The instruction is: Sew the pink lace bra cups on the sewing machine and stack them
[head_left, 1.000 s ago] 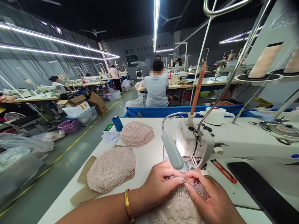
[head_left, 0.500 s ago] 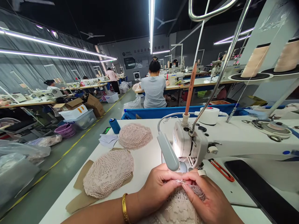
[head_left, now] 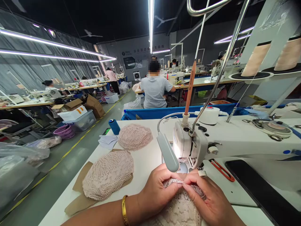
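Both my hands pinch the edge of a beige lace piece (head_left: 180, 207) just in front of the sewing machine (head_left: 188, 141). My left hand (head_left: 156, 188) grips the lace edge between thumb and fingers; a gold bangle circles that wrist. My right hand (head_left: 209, 197) closes on the same edge, its thumb tip almost meeting the left thumb. The lower part of the lace runs out of view at the bottom. A grey lamp head (head_left: 167, 153) lights the needle area, which is partly hidden behind it. Two piles of lace pieces, a near one (head_left: 109, 175) and a far one (head_left: 135, 137), lie to the left.
A blue thread spool (head_left: 114, 126) stands beside a folded white paper (head_left: 107, 142). Right of my hands lie an orange-red thread snipper (head_left: 222, 170) and a black phone-like slab (head_left: 261, 191). Thread cones (head_left: 256, 59) stand at upper right. A co-worker (head_left: 154, 91) sits ahead, back turned.
The lace edge between my hands has turned, so more of its border shows by the left fingers. Both hands keep their pinch. The view has shifted slightly.
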